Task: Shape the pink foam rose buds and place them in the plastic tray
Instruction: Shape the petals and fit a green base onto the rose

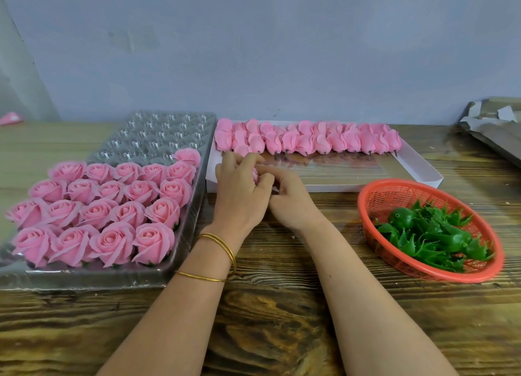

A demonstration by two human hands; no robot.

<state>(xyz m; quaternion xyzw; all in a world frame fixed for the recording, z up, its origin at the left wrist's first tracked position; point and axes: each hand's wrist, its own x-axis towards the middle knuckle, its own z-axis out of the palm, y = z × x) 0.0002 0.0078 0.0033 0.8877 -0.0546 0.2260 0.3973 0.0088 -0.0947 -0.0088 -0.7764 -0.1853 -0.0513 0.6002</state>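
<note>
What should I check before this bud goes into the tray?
1. Grip on the bud: ok; left hand and right hand both pinch it.
2. Bud fully shaped: cannot tell; the fingers hide most of it.
3. Free cell in the plastic tray: ok; the far rows are empty beside the lone rose.
4. Stock of unshaped buds: ok; a row lies along the far side of the white box.
5. Red basket away from the hands: ok; it sits apart on the right.
</note>
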